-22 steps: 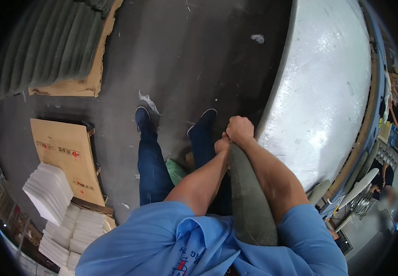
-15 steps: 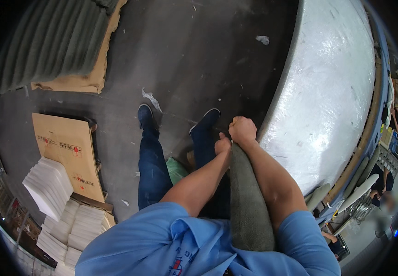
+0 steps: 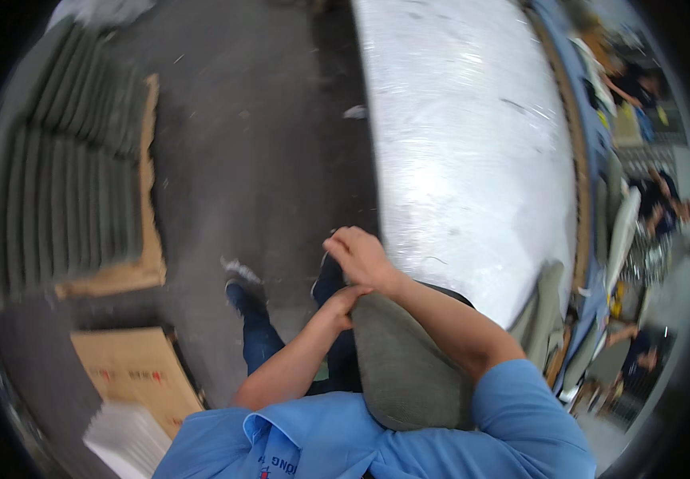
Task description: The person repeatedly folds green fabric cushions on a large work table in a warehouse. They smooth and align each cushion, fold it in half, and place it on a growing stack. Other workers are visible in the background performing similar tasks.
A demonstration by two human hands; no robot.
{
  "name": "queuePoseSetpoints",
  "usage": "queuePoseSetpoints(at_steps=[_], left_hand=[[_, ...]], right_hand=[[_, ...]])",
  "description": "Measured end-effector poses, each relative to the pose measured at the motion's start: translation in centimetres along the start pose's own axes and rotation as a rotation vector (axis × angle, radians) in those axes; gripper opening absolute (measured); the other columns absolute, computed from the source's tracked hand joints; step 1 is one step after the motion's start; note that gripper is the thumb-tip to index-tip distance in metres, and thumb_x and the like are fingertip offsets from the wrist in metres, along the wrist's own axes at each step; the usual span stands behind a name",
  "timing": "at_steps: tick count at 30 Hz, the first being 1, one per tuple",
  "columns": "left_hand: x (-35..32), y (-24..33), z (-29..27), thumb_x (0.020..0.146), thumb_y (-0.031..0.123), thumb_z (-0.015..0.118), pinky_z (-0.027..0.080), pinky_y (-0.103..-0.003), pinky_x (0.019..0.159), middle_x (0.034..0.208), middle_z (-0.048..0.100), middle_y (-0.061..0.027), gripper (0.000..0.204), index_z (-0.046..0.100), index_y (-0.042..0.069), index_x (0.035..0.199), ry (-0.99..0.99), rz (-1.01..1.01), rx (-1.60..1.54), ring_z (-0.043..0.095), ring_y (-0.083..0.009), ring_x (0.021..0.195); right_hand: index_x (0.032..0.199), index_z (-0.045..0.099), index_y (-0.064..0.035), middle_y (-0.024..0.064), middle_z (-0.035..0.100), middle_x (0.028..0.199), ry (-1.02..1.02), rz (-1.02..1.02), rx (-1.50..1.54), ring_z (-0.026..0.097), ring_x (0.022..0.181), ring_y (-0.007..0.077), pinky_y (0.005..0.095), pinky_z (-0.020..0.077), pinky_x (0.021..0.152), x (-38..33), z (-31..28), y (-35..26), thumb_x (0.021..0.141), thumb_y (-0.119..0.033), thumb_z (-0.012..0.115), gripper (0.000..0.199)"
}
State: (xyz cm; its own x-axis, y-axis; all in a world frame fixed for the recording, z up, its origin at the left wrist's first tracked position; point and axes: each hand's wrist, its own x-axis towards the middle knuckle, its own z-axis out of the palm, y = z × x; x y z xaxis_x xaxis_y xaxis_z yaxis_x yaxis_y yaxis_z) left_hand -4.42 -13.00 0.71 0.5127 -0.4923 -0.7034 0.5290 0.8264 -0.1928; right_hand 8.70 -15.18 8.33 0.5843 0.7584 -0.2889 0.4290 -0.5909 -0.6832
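A grey-green fabric cushion (image 3: 409, 367) stands on edge against my front, its broader face partly turned to view. At its far top corner, my left hand (image 3: 345, 306) grips the edge with bent fingers. My right hand (image 3: 358, 254) is just beyond that corner, above my left, with its fingers curled in. Whatever it may hold is hidden. My right forearm crosses along the cushion's right side.
A long stack under clear wrap (image 3: 472, 144) runs along my right, with more grey-green cushions (image 3: 543, 315) near its close end. At left, grey cushions (image 3: 73, 199) stand in rows on cardboard (image 3: 121, 275). A cardboard sheet (image 3: 133, 359) and white foam pieces (image 3: 125, 435) are closer. People work at far right.
The cushion has turned to show more of its broad face. My right hand has shifted left and is now past the corner. The whole view has swung to the right.
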Motion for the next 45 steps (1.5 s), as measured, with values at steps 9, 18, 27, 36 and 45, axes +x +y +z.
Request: queuePoseSetpoints(at_steps=[9,18,27,36,45], left_hand=[[-1.0,-1.0,2.8,0.105,0.045,0.058,0.052,-0.053,0.105,0.138,0.064,-0.0166,0.058,0.054,0.003,0.144,0.227,-0.063,0.329,0.064,-0.0337,0.124],[-2.6,1.6,4.4,0.11,0.052,0.044,0.052,-0.061,0.098,0.148,0.056,-0.0197,0.061,0.045,0.008,0.151,0.285,-0.022,0.732,0.061,-0.0401,0.128],[-14.3,8.4,-1.3,0.106,0.03,0.053,0.058,-0.055,0.061,0.112,0.068,-0.0216,0.047,0.045,0.008,0.145,0.513,-0.005,1.467,0.07,-0.0416,0.075],[-24.5,15.7,-4.8,0.104,0.026,0.057,0.053,-0.042,0.057,0.107,0.07,-0.0151,0.042,0.051,0.006,0.141,0.768,0.193,1.356,0.067,-0.0286,0.072],[-32.1,10.9,-0.6,0.104,0.026,0.06,0.054,-0.039,0.07,0.114,0.07,-0.0148,0.048,0.05,0.006,0.146,0.729,0.343,1.114,0.067,-0.0255,0.084]], right_hand=[[0.11,0.072,-0.0025,0.0135,0.072,0.108,0.635,0.622,-0.377,0.071,0.096,0.0282,0.0386,0.056,0.084,-29.9,-26.1,-2.1,0.094,-0.021,0.075,0.024],[0.161,0.024,-0.0176,0.0209,0.046,0.15,1.544,1.015,1.173,0.049,0.132,0.0423,0.0621,0.0443,0.103,-46.5,-6.5,-9.9,0.093,-0.051,0.075,0.091],[0.15,0.043,-0.0046,0.0153,0.059,0.14,1.759,0.53,1.589,0.059,0.128,0.032,0.0535,0.0503,0.105,-41.7,-2.1,-13.4,0.088,-0.021,0.085,0.077],[0.13,0.059,0.004,0.0198,0.07,0.116,1.761,0.706,1.653,0.072,0.103,0.0359,0.0554,0.0592,0.091,-46.3,-1.4,-5.2,0.085,-0.009,0.083,0.053],[0.125,0.06,0.0102,0.0214,0.071,0.111,1.612,0.993,1.368,0.073,0.098,0.0365,0.0553,0.0604,0.083,-44.4,-7.3,-3.2,0.073,-0.002,0.087,0.06]])
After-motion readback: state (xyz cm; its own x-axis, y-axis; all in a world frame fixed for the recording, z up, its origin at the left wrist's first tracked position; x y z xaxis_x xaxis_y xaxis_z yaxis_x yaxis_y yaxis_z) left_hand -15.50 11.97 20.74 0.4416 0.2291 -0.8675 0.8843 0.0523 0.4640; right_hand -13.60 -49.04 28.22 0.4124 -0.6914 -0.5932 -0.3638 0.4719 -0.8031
